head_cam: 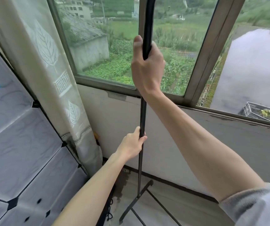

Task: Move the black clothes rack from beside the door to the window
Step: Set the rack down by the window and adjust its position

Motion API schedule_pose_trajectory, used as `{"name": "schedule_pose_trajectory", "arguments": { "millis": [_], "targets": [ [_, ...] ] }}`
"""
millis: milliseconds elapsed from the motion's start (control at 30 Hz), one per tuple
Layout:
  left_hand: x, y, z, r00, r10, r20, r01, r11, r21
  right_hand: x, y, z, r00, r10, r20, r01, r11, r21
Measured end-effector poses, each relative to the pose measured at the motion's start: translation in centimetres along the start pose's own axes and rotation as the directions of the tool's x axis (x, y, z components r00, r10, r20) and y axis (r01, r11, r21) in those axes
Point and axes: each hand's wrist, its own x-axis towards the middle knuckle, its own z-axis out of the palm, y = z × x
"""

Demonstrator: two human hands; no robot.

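Note:
The black clothes rack (142, 115) shows as a thin upright pole running from the top of the view down to a black foot bar on the floor, right in front of the window (114, 46). My right hand (145, 67) grips the pole high up, level with the window's lower frame. My left hand (133, 144) grips the same pole lower down, in front of the wall under the sill. The rack's top is out of view.
A pale curtain with leaf prints (49, 70) hangs at the left of the window. A grey modular plastic cabinet (17, 152) fills the left side. The window sill (228, 118) runs to the right, and the right pane stands open to the outside.

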Motion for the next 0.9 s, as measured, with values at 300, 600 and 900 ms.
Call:
{"name": "schedule_pose_trajectory", "arguments": {
  "millis": [300,600,900],
  "targets": [
    [0.5,-1.7,-3.0,0.995,-0.049,-0.091,0.051,0.998,0.024,0.3,-0.8,3.7,0.997,0.016,0.076,-0.019,0.999,0.036],
    [1.3,-3.3,-5.2,0.981,-0.122,-0.147,0.123,0.992,-0.008,1.0,-0.4,7.3,0.988,0.014,0.154,-0.023,0.998,0.063],
    [3.3,-3.4,-5.3,0.976,-0.133,-0.174,0.137,0.99,0.013,2.8,0.9,8.1,0.985,0.009,0.17,-0.019,0.998,0.06]
  ]
}}
